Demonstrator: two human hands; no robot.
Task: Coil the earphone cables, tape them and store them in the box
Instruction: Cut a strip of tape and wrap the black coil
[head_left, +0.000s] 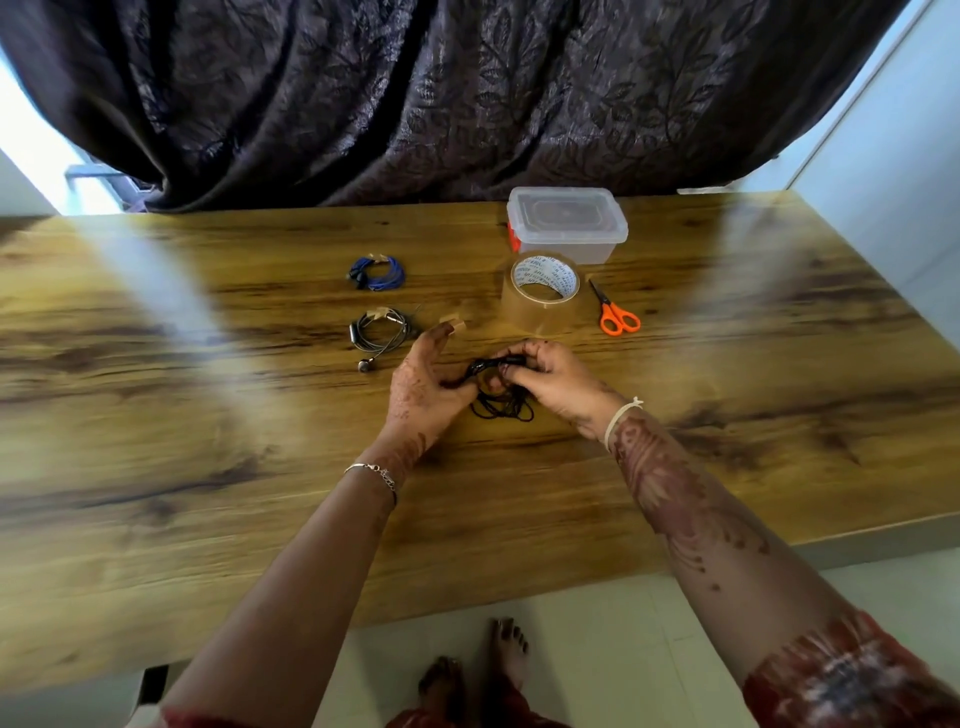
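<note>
Shows black earphone cable (501, 402), loosely looped, at the middle of the table (208, 415), pinched at its top by the curled fingers of the right hand (550, 382). Shows left hand (423, 384) with fingers fairly straight, thumb touching the bundle, and a cut tape strip (457, 325) stuck to a raised fingertip. Places blue coil (376, 273) and grey coil (382, 330), each bearing a tan strip, farther left; tape roll (543, 291), scissors (615, 309) and lidded box (569, 223) far right. Likely faults: loops springing apart if the pinch slackens; strip folding on itself or clinging to skin; tape catching only some strands.
</note>
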